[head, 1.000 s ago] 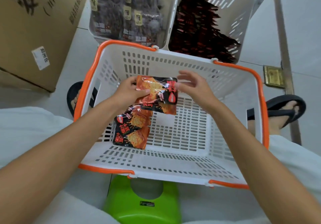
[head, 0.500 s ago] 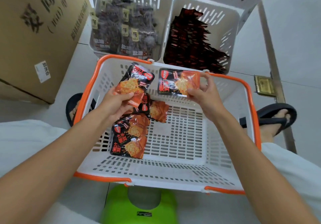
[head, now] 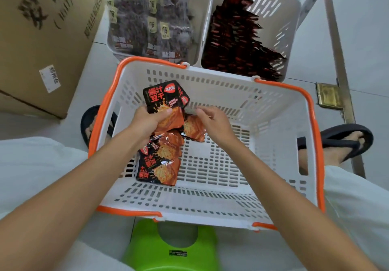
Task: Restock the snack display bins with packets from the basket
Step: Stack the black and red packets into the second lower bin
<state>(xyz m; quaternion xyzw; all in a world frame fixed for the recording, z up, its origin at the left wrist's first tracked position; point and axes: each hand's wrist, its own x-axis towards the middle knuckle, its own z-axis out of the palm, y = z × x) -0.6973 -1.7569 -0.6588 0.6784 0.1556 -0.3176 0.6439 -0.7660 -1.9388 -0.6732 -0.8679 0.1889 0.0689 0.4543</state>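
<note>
Snack packets stand clamped in the left hand inside the orange-rimmed basket, long axis pointing away toward the display bins, black tops farthest. The right hand, fingers curled, meets a loose packet alongside; whether it grips cannot be told. Other packets lie on the basket floor.

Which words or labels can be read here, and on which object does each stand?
"爆汁豆干": black-and-orange snack packet in the left hand.
Same words, turned: loose packets in the orange-rimmed white plastic basket.
Too blurred: print on the brown cardboard box, its white sticker, yellow packet tags, label on the green plastic stool.
</note>
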